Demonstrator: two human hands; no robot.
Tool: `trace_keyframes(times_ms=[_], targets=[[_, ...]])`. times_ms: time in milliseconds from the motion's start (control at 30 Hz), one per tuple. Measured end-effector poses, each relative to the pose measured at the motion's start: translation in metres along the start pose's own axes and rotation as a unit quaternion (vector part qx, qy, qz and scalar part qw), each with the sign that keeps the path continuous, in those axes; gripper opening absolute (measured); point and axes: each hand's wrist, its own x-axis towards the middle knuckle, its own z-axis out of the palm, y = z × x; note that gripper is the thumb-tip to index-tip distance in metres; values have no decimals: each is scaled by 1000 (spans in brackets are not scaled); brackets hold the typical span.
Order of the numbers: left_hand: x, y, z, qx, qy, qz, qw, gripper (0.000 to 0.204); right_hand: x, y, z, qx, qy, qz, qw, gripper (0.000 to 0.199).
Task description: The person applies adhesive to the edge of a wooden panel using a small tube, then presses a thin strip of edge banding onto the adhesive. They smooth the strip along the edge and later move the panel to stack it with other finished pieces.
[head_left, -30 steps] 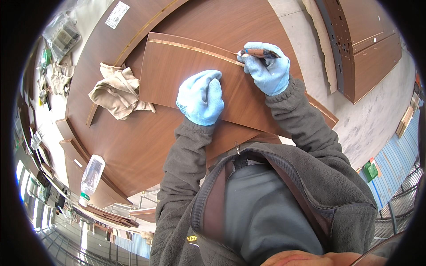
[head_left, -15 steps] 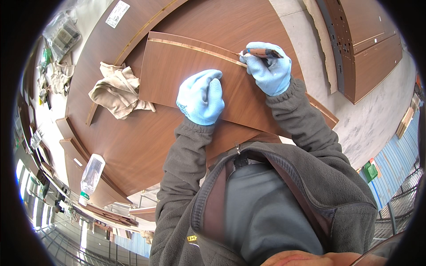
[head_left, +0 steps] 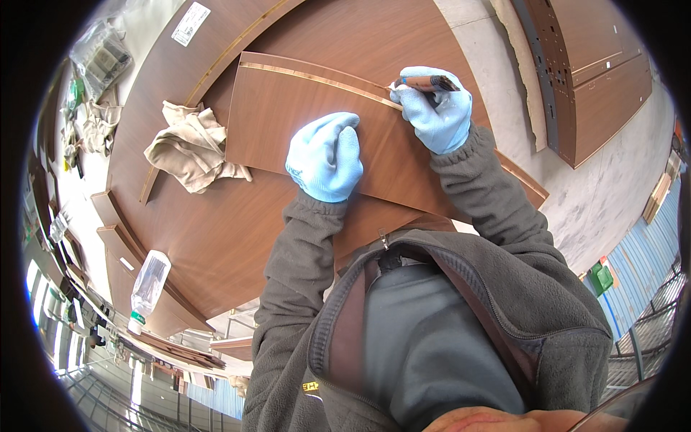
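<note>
The right hand's grip [head_left: 435, 108] is clamped on a brown-and-black pen-like tool [head_left: 428, 83], its tip pointing to nine o'clock, close by the pale strip [head_left: 309, 77]; whether it touches is too small to tell. The left hand [head_left: 327, 158], at eight o'clock from it, is curled together, with nothing showing inside. Below both hands lies the brown panel [head_left: 273, 119], slanting from ten o'clock to four, flat and straight-grained. The step in hand looks like fine work along that strip; the next move seems to call for a light, steady tip and a panel that stays put. Both gloves are pale blue knit. At nine o'clock from the left hand sits a crumpled, soft beige cloth [head_left: 191, 147]; at eight, a clear, smooth plastic bottle [head_left: 151, 281].
</note>
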Motion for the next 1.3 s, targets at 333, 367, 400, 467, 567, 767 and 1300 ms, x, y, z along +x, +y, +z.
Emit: trace_keyframes(times_ms=[333,367,400,467,567,767,1300], targets=[[-1,-1,1,7,13,20,1000,9,1,5,1,-4,7,-40,999,24],[-1,-1,1,7,10,17,1000,9,1,4,1,-9,0,-26,1000,24],[0,-1,1,7,8,16,1000,9,1,3,0,-11,0,-21,1000,24],[0,-1,0,8,5,13,1000,9,2,0,0,-16,-1,-15,1000,24],[-1,0,0,6,-1,0,1000,9,2,-6,2,42,34,40,998,21],[0,0,0,6,0,3,1000,9,2,-10,8,133,101,98,981,18],[-2,6,-8,-38,-41,-17,998,14,6,-81,-13,314,-9,166,935,26]])
